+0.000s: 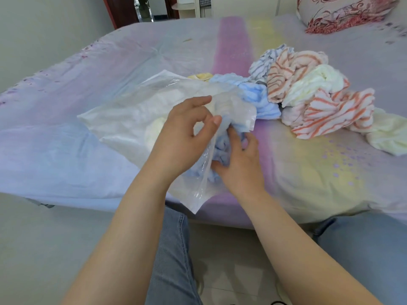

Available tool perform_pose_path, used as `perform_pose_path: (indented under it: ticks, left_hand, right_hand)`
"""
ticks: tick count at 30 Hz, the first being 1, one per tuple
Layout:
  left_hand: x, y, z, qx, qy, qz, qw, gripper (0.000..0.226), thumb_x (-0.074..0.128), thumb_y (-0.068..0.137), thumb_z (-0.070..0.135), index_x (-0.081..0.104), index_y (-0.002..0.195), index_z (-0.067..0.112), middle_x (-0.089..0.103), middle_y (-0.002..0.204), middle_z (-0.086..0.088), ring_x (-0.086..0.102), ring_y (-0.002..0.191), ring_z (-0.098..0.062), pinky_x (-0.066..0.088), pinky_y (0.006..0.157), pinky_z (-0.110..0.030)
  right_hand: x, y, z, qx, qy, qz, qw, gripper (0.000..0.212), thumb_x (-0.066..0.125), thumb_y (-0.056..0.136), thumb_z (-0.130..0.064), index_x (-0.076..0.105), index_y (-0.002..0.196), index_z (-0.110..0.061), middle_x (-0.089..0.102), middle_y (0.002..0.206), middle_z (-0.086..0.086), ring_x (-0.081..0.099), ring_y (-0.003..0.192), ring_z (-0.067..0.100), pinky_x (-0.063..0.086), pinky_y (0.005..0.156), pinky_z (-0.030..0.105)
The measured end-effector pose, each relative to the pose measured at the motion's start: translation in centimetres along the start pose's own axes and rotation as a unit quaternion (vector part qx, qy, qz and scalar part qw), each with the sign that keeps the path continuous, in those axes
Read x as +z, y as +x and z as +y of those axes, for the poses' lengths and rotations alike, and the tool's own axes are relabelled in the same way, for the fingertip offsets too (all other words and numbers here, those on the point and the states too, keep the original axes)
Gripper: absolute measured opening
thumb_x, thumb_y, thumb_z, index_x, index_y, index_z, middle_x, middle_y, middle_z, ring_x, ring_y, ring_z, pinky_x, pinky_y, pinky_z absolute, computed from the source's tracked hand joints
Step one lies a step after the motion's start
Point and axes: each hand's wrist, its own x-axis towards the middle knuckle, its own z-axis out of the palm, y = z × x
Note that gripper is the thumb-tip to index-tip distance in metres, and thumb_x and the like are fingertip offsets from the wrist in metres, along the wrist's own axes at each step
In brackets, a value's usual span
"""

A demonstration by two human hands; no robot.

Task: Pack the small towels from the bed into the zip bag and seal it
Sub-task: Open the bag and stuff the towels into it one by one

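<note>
A clear zip bag lies on the bed with its mouth toward me. My left hand pinches the upper edge of the mouth and lifts it. My right hand grips a light blue towel that sits half inside the mouth. A pale cream towel shows through the plastic deeper in the bag. To the right lies a loose pile of small towels: orange-striped, cream, grey-striped and another blue towel.
The bed carries a pastel purple, yellow and blue sheet, with its front edge near my legs. A patterned pillow sits at the back right. A yellow towel peeks out behind the bag. Tiled floor lies below.
</note>
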Motion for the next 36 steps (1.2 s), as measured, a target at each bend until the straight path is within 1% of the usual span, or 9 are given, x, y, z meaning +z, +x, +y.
perform_pose_path:
  ticks: [4, 7, 11, 17, 21, 24, 26, 30, 36]
  left_hand:
    - [1.1, 1.0, 0.6, 0.014, -0.041, -0.048, 0.998, 0.026, 0.063, 0.092, 0.027, 0.061, 0.067, 0.026, 0.055, 0.133, 0.012, 0.047, 0.127, -0.002, 0.03, 0.098, -0.005]
    - [2.1, 1.9, 0.9, 0.031, -0.041, -0.082, 0.995, 0.026, 0.065, 0.091, 0.024, 0.066, 0.065, 0.022, 0.056, 0.133, 0.01, 0.043, 0.132, -0.003, 0.029, 0.104, -0.011]
    - [2.7, 2.7, 1.5, 0.033, -0.083, -0.09, 0.992, 0.027, 0.065, 0.091, 0.024, 0.067, 0.064, 0.019, 0.057, 0.131, 0.014, 0.054, 0.121, -0.004, 0.044, 0.091, -0.032]
    - [2.9, 2.8, 1.0, 0.034, -0.122, -0.066, 0.99, 0.027, 0.06, 0.092, 0.02, 0.069, 0.069, 0.008, 0.062, 0.129, 0.007, 0.054, 0.121, 0.001, 0.037, 0.105, -0.023]
    - [2.4, 2.5, -0.5, -0.015, -0.221, -0.042, 0.974, 0.035, 0.056, 0.096, 0.016, 0.065, 0.063, 0.016, 0.068, 0.121, -0.001, 0.058, 0.12, -0.004, 0.04, 0.096, -0.019]
    - [2.5, 2.3, -0.7, -0.038, -0.256, -0.033, 0.965, 0.049, 0.052, 0.099, 0.017, 0.06, 0.052, 0.029, 0.068, 0.121, 0.0, 0.056, 0.122, -0.001, 0.039, 0.093, -0.018]
    - [3.1, 2.3, -0.6, -0.044, -0.247, -0.019, 0.968, 0.041, 0.051, 0.1, 0.018, 0.065, 0.061, 0.021, 0.068, 0.123, 0.004, 0.056, 0.121, 0.0, 0.041, 0.098, -0.021]
    - [6.2, 1.8, -0.5, -0.089, -0.349, 0.117, 0.925, 0.032, 0.052, 0.097, 0.019, 0.055, 0.067, 0.012, 0.07, 0.119, 0.002, 0.058, 0.122, -0.008, 0.041, 0.108, -0.037]
    - [11.2, -3.9, -0.4, -0.246, -0.45, 0.341, 0.788, 0.029, 0.043, 0.102, 0.022, 0.06, 0.079, 0.023, 0.07, 0.091, 0.016, 0.064, 0.087, -0.004, 0.05, 0.083, -0.027]
  right_hand:
    - [-0.3, -0.1, 0.5, 0.082, 0.284, -0.02, 0.955, 0.096, 0.076, 0.074, -0.024, 0.014, 0.146, -0.033, 0.038, 0.139, 0.005, 0.055, 0.104, 0.018, 0.052, 0.079, 0.027]
    - [-1.8, 0.4, 0.2, 0.156, 0.535, -0.12, 0.822, 0.046, 0.064, 0.084, -0.005, 0.045, 0.125, -0.017, 0.064, 0.096, 0.009, 0.062, 0.068, 0.012, 0.049, 0.055, 0.019]
    - [-1.8, 0.8, -1.1, 0.134, 0.691, -0.252, 0.664, 0.023, 0.06, 0.086, -0.011, 0.058, 0.107, -0.003, 0.059, 0.086, 0.011, 0.056, 0.081, 0.021, 0.045, 0.076, 0.031]
    - [-2.4, 2.5, -1.0, 0.164, 0.487, -0.314, 0.798, 0.031, 0.047, 0.097, -0.034, 0.065, 0.107, -0.011, 0.07, 0.087, 0.01, 0.067, 0.08, 0.019, 0.055, 0.077, 0.035]
    - [-4.2, 1.8, 2.0, 0.129, 0.291, -0.091, 0.944, 0.023, 0.049, 0.095, -0.041, 0.066, 0.097, -0.024, 0.059, 0.067, -0.002, 0.053, 0.057, 0.011, 0.04, 0.052, 0.016]
    - [-3.5, 0.4, 5.2, 0.212, 0.278, 0.112, 0.93, 0.038, 0.064, 0.086, -0.037, 0.049, 0.114, -0.017, 0.054, 0.097, -0.001, 0.054, 0.085, 0.013, 0.042, 0.07, 0.018]
    - [-2.1, -0.3, 6.4, 0.246, 0.256, 0.014, 0.935, 0.06, 0.066, 0.081, -0.047, 0.044, 0.126, -0.014, 0.054, 0.111, -0.003, 0.058, 0.096, 0.017, 0.049, 0.075, 0.024]
    - [-1.2, 0.0, 5.5, 0.144, 0.292, -0.088, 0.941, 0.018, 0.06, 0.089, -0.03, 0.058, 0.103, -0.018, 0.062, 0.08, -0.006, 0.058, 0.05, 0.003, 0.042, 0.042, 0.017]
    - [-1.7, 3.6, 4.9, 0.038, 0.18, -0.151, 0.971, 0.014, 0.053, 0.078, -0.023, 0.061, 0.089, -0.025, 0.068, 0.085, -0.012, 0.061, 0.081, 0.005, 0.051, 0.075, 0.026]
